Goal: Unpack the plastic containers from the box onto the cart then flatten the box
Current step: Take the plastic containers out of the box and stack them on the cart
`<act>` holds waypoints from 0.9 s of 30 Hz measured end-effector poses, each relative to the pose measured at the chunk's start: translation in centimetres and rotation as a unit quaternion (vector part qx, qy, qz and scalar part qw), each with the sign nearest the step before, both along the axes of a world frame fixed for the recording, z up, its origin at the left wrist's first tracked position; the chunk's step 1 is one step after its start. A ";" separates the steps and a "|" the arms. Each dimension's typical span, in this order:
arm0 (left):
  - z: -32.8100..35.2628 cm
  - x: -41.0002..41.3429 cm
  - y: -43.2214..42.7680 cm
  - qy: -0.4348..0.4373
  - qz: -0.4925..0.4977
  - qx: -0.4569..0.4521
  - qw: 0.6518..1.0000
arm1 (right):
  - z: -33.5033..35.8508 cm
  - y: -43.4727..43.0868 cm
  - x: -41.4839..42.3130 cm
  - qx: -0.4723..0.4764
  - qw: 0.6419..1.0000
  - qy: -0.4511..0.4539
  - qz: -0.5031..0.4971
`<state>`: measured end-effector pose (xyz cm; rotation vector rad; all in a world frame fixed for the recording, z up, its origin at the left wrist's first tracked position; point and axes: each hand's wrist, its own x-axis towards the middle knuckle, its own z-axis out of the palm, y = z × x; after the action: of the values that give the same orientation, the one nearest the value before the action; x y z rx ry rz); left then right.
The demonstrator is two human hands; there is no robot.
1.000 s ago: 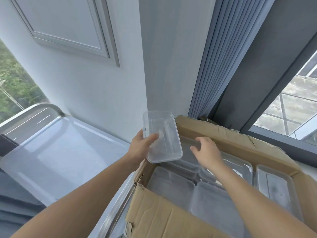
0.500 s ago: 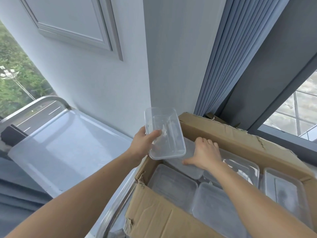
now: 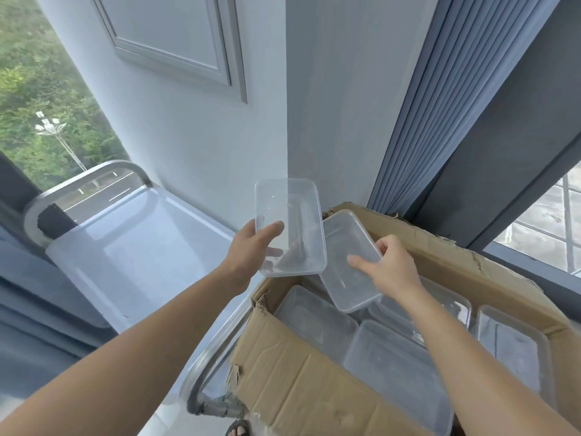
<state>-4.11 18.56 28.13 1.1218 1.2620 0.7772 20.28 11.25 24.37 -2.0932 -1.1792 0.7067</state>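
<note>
An open cardboard box [image 3: 317, 394] sits at the lower right, with several clear plastic containers [image 3: 386, 369] lying inside. My left hand [image 3: 251, 250] grips a clear rectangular container [image 3: 292, 221] by its near edge, above the box's left corner. My right hand [image 3: 390, 269] holds a second clear container [image 3: 342, 256], tilted and raised above the others in the box. The two held containers overlap at their edges. The steel cart [image 3: 135, 256] stands to the left of the box, its top tray bare.
A white wall with a panelled frame [image 3: 176, 42] rises behind. Blue curtains [image 3: 440, 105] and a dark window frame [image 3: 518, 184] stand beyond the box. The cart's handle rail [image 3: 94, 171] curves at the far left. A sandalled foot [image 3: 237, 429] shows below.
My right hand has closed on a second container and lifted it out of the box toward the one in my left hand. The view has tilted upward a little.
</note>
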 end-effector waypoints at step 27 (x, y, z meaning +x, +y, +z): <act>2.1 -38.6 -18.7 -0.046 0.221 0.047 0.973 | 5.4 -8.8 -37.1 0.078 0.959 0.205 0.180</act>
<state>-42.68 -0.17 30.24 0.8744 1.4273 1.2170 -16.85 2.41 29.79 -1.5166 -1.3339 1.1128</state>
